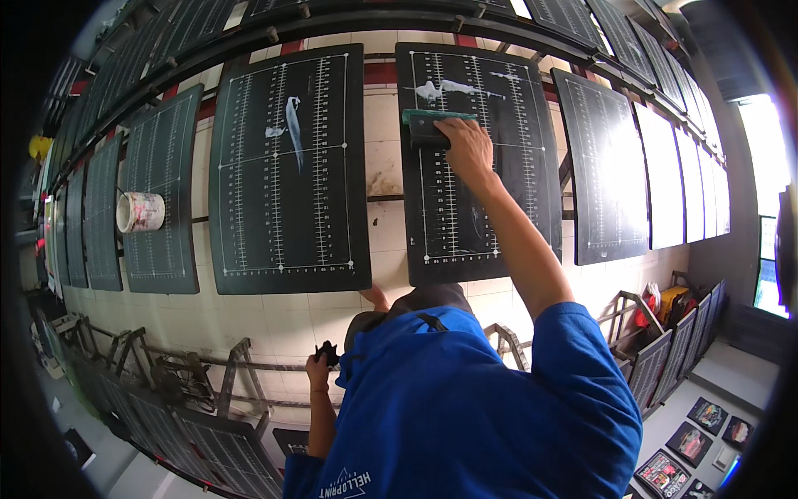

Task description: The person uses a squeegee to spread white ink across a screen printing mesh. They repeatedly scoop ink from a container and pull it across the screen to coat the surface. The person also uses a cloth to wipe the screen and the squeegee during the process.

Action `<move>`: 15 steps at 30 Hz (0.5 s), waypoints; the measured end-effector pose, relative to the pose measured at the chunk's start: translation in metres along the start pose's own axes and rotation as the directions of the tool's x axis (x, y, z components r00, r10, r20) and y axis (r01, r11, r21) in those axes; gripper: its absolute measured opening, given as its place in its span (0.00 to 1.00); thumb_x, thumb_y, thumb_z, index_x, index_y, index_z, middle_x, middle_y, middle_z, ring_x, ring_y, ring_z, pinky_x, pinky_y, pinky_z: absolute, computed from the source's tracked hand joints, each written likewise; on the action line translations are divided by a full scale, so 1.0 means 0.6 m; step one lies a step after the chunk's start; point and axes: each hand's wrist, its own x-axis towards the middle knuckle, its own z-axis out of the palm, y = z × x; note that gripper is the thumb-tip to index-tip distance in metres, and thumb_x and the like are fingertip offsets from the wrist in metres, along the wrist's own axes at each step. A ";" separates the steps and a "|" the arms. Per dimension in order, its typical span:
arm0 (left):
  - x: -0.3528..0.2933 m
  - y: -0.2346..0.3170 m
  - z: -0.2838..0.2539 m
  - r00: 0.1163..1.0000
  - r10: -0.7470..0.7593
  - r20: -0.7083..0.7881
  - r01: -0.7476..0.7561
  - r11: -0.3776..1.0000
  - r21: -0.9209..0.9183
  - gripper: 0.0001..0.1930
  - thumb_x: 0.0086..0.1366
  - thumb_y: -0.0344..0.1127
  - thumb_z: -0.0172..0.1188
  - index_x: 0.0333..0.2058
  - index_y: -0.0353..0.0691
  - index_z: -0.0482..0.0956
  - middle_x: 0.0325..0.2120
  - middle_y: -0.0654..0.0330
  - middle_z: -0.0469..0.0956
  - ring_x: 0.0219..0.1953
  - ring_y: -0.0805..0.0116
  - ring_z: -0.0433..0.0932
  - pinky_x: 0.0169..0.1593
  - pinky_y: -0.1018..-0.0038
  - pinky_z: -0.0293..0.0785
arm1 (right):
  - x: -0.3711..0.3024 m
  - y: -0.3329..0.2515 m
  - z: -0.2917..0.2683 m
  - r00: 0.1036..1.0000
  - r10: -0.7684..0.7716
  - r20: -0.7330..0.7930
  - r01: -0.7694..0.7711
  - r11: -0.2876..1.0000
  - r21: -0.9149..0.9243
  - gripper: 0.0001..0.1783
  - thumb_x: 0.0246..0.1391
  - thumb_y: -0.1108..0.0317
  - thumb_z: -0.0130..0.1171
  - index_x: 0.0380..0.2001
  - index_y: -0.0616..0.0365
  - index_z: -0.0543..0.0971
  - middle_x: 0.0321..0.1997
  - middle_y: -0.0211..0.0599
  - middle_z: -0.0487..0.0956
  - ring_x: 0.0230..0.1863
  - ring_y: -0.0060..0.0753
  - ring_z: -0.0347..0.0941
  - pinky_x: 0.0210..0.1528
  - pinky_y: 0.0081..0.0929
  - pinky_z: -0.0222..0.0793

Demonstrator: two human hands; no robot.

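Observation:
My right hand [470, 151] grips a wide dark squeegee [429, 131] with a green blade edge. It lies across the upper part of a black printing pallet [482, 216] marked with white ruler lines. Just beyond the blade, a whitish paste smear [445, 88] spreads over the pallet. Low beside my body, my left hand [317, 374] is closed around a small black thing [329, 354] whose kind I cannot make out. To the left, a second ruled pallet [241, 191] carries a long streak of white paste [293, 133] and a smaller dab.
A paint-stained white bucket [141, 212] stands on a pallet farther left. More pallets run in a row to both sides, one shining with glare [611, 158]. Dark metal rails [374, 25] cross the far side. Behind me are metal frames and another row of boards [224, 449].

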 end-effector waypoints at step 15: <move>0.019 -0.010 0.061 0.994 -0.070 0.089 0.070 0.998 0.000 0.12 0.64 0.36 0.60 0.41 0.32 0.76 0.32 0.55 0.80 0.31 0.67 0.80 0.28 0.73 0.77 | -0.452 -0.003 -0.134 0.972 0.141 0.188 -0.144 0.990 -0.001 0.34 0.37 0.84 0.54 0.52 0.50 0.80 0.52 0.31 0.79 0.56 0.41 0.71 0.59 0.36 0.66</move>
